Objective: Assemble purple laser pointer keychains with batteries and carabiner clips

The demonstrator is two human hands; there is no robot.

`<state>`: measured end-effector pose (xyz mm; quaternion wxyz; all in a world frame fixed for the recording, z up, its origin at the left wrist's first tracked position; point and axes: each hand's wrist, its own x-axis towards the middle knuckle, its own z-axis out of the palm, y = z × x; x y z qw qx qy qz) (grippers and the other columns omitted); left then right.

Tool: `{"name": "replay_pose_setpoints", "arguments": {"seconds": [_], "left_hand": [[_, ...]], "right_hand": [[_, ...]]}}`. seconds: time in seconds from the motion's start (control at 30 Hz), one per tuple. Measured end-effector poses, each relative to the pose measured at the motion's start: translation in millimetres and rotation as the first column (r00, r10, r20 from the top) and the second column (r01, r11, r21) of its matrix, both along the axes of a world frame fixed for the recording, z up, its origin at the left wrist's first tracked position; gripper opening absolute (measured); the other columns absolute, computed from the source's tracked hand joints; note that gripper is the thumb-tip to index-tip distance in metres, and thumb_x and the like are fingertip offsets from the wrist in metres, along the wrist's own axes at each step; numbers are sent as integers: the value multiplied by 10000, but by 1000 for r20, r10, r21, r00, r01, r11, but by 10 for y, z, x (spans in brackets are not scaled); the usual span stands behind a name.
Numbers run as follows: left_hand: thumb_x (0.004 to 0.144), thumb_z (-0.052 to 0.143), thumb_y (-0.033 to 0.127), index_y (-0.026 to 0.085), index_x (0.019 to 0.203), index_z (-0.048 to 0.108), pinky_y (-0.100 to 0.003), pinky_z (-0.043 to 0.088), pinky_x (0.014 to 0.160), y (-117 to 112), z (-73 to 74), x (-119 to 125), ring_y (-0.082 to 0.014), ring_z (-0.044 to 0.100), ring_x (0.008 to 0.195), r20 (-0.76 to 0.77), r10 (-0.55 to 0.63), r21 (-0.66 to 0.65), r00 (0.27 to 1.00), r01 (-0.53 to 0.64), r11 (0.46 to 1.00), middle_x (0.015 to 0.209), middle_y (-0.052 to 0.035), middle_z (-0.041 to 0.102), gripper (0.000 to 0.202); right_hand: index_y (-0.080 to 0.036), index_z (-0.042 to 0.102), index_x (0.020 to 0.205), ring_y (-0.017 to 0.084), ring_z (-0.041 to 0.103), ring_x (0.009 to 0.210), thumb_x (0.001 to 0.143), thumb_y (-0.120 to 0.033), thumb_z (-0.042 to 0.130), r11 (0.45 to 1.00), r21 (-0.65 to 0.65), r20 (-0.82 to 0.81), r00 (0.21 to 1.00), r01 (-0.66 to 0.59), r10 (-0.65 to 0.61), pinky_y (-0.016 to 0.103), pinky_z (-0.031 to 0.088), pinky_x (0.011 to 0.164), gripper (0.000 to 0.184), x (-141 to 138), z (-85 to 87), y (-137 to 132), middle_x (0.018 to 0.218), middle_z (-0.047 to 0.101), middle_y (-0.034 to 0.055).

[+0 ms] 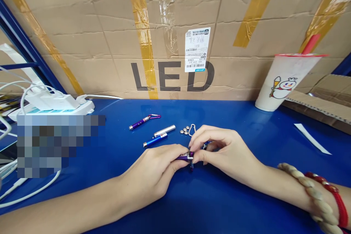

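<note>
My left hand point(157, 173) and my right hand point(222, 151) meet over the blue table point(208, 204), both pinched on one small purple keychain flashlight point(184, 157). The left fingers grip its barrel; the right fingertips close on its silver end. Just beyond lie a blue flashlight point(154, 140), a silver tube point(164, 131), another purple flashlight with a pink clip point(143, 121), a few button cells point(185, 130) and a silver clip point(192, 129).
A taped cardboard box marked LED point(175, 36) stands as a wall behind. A white drink cup with a red straw point(285, 82) is at the right. A white power strip with chargers and cables point(52, 104) fills the left.
</note>
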<state>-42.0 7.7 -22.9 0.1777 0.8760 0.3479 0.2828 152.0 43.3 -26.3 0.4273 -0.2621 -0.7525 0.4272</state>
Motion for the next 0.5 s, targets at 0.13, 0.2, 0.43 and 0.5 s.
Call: {"name": "replay_pose_setpoints", "arguments": {"seconds": [0.13, 0.2, 0.43, 0.5], "left_hand": [[925, 387, 152, 183, 921, 555, -165, 427, 685, -3, -31, -15, -96, 582, 751, -1, -5, 42, 1000, 5, 999, 846, 11, 625, 172], [931, 372, 165, 183, 905, 562, -185, 433, 690, -4, -53, -22, -110, 587, 758, 1, 13, 54, 1000, -13, 998, 849, 3, 632, 192], [939, 359, 215, 169, 808, 555, -214, 452, 645, -13, -83, -25, -139, 612, 735, -24, 87, 164, 996, -82, 983, 841, -28, 654, 240], [938, 366, 220, 170, 802, 558, -213, 461, 645, -15, -73, -24, -144, 622, 750, -39, 108, 190, 993, -99, 977, 858, -31, 663, 240]], "right_hand": [[-147, 676, 729, 95, 599, 630, 738, -227, 735, 999, -49, 45, 999, -6, 8, 140, 495, 497, 100, -1, 3, -9, 770, 599, 18], [-143, 678, 721, 94, 592, 614, 730, -222, 736, 996, -93, 77, 997, 0, 7, 126, 486, 463, 99, -3, 1, -14, 752, 595, 18], [-120, 665, 801, 86, 524, 491, 667, -343, 794, 899, -433, 40, 995, -66, 92, 116, 471, 355, 290, -38, -8, -32, 653, 617, 27], [-110, 660, 814, 83, 525, 494, 660, -355, 798, 874, -477, 29, 993, -87, 114, 115, 475, 353, 321, -46, -2, -28, 683, 631, 41]]}}
